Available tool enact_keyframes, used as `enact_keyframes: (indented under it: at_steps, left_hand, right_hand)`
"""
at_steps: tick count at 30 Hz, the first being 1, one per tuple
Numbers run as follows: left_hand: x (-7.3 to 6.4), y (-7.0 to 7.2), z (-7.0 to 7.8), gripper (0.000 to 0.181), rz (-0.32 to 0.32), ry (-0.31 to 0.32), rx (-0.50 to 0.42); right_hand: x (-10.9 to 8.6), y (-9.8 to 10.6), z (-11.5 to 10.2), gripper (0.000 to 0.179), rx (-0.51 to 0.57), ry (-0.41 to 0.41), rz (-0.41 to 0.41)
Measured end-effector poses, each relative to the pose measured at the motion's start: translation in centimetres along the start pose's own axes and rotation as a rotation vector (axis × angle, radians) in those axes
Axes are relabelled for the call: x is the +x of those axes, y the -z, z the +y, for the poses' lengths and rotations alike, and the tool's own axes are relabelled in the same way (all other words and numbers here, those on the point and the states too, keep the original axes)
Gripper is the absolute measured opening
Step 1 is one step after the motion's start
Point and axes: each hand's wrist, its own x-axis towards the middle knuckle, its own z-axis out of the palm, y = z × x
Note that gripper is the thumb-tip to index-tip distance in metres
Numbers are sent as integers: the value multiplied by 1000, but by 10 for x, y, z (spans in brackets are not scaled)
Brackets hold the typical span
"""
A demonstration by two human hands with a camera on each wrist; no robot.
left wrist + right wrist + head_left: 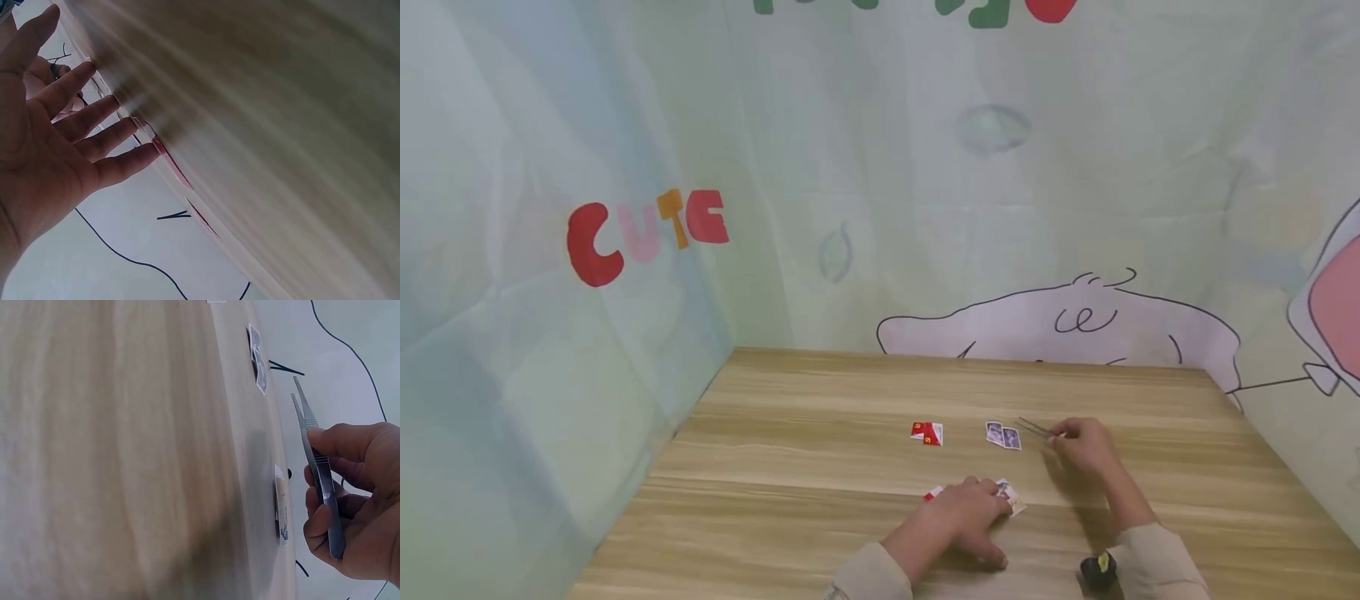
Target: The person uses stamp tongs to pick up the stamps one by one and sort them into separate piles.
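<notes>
My left hand point(966, 512) lies over the wooden table with its fingers extended, fingertips at a pale picture stamp point(1013, 500) that they partly cover. In the left wrist view the fingers of the left hand point(59, 150) are straight and spread, and the little fingertip meets a red-edged stamp point(170, 161). My right hand point(1086, 450) pinches metal tweezers point(320, 465) between thumb and fingers, tips apart with nothing between them. Left of the tweezers lie two overlapping dark picture stamps point(1003, 436). A red corner of another stamp point(932, 493) shows beyond the left hand.
Two overlapping red-and-white stamps point(928, 433) lie farther back on the wooden table point(790, 467). A small dark object with a yellow mark point(1099, 571) is beside the right sleeve. Printed cloth point(850, 192) hangs behind the table and along its sides.
</notes>
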Motion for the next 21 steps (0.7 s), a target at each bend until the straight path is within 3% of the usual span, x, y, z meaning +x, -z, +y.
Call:
enact_keyframes:
  at_steps: [12, 21]
  left_hand:
    - [-2, 2, 1, 59, 0, 0, -15]
    - [-2, 4, 1, 57, 8, 7, -12]
  right_hand:
    - [-10, 3, 6, 16, 62, 6, -3]
    - [-22, 4, 4, 15, 14, 44, -4]
